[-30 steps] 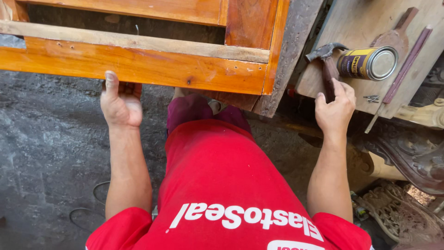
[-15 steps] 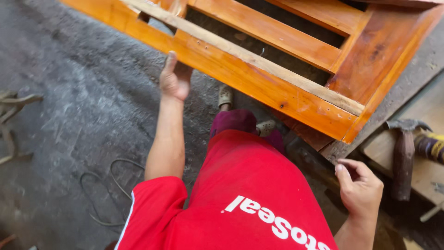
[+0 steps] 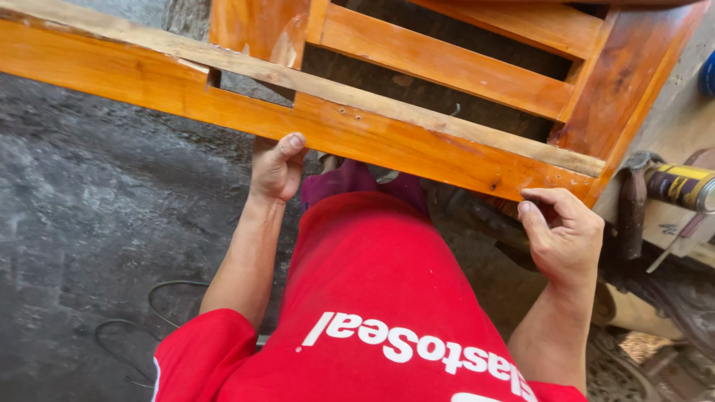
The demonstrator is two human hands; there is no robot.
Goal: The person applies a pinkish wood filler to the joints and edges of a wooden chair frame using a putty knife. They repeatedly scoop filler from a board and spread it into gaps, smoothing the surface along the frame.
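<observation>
A large orange varnished wooden frame with several slats spans the top of the head view. My left hand grips its near rail from below, thumb up against the front face. My right hand curls under the rail's lower edge near the right corner, fingers bent on the wood. My red shirt fills the lower middle, and dark red trousers show below the rail.
A hammer and a yellow-and-black can lie on a pale wooden surface at the right. The dark rough floor stretches to the left, with thin cables on it. Carved dark wood sits at the bottom right.
My right hand has risen from open air beside the hammer and taken hold of the frame's rail near its corner. My left hand stays on the rail. The view has swung back to the right.
</observation>
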